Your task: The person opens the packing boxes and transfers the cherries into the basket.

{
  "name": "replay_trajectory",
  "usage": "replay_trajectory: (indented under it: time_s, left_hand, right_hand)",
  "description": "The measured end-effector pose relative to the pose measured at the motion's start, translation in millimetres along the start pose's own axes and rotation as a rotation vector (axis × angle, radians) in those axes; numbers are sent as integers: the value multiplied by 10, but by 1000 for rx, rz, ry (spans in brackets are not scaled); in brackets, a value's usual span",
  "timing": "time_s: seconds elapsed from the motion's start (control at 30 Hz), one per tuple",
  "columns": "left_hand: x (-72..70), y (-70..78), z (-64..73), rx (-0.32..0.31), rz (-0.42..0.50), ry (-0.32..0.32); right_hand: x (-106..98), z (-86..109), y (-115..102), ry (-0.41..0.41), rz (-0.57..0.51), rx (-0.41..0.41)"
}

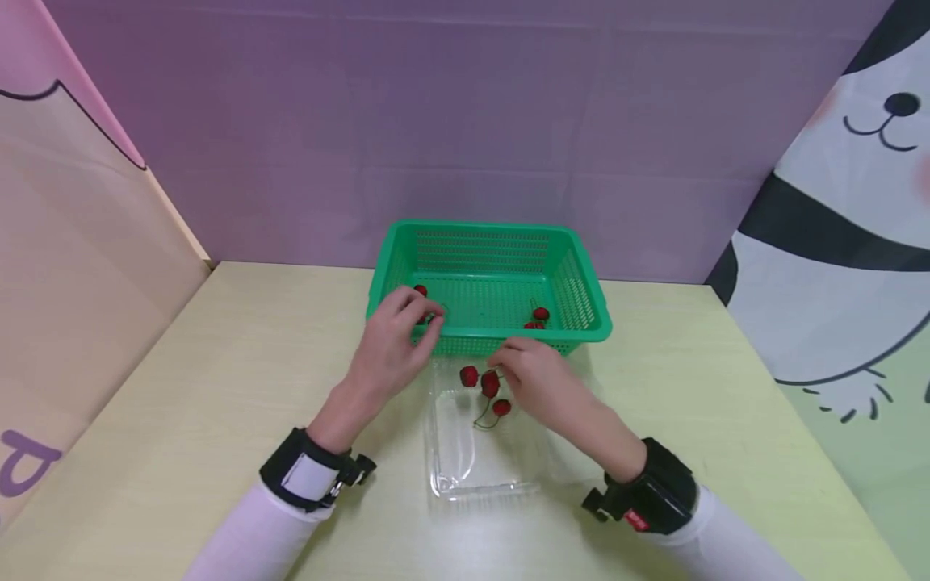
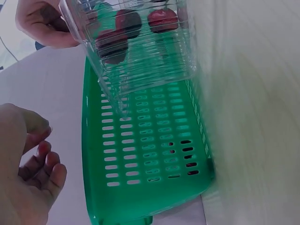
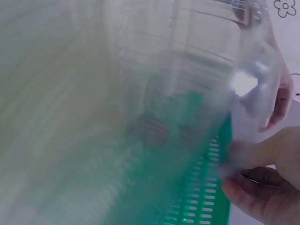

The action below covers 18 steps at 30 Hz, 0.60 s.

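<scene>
Dark red cherries (image 1: 469, 376) are in a clear plastic box (image 1: 454, 476), seen through its wall in the left wrist view. My right hand (image 1: 541, 379) is at the box's far right, thumb and forefinger pinching what looks like the stem of one cherry (image 1: 490, 383); the contact is blurred in the right wrist view. Another cherry (image 1: 502, 407) with a curved stem is nearer me. My left hand (image 1: 392, 343) is over the front left of the green basket (image 1: 603, 323), fingers loosely bent, with nothing visible between them. A cherry (image 1: 421, 290) shows just beyond it.
The slotted green basket stands behind the box, close to the purple backdrop (image 1: 465, 121). More cherries (image 1: 541, 313) lie at the basket's right side. Both stand on a pale wooden table (image 1: 291, 347), with printed cloth panels to left and right.
</scene>
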<state>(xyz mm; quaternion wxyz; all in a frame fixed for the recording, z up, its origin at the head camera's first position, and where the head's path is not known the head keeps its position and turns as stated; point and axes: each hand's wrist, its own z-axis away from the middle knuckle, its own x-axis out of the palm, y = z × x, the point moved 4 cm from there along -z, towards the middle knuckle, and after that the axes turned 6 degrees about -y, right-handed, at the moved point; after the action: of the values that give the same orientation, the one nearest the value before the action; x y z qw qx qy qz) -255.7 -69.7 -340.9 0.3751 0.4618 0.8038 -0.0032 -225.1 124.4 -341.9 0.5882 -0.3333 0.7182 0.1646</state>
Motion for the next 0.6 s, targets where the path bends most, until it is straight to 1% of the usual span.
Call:
replay_trajectory:
  time_s: [0.17, 0.4, 0.6]
  left_hand:
    - [22, 37, -1, 37, 57, 4]
    - [53, 75, 0, 90, 55, -3]
    - [57, 103, -4, 115, 86, -21]
  right_hand:
    - [-91, 20, 26, 28, -34, -5]
    - [-219, 49, 83, 79, -43, -5]
    - [-333, 50, 143, 140, -93, -7]
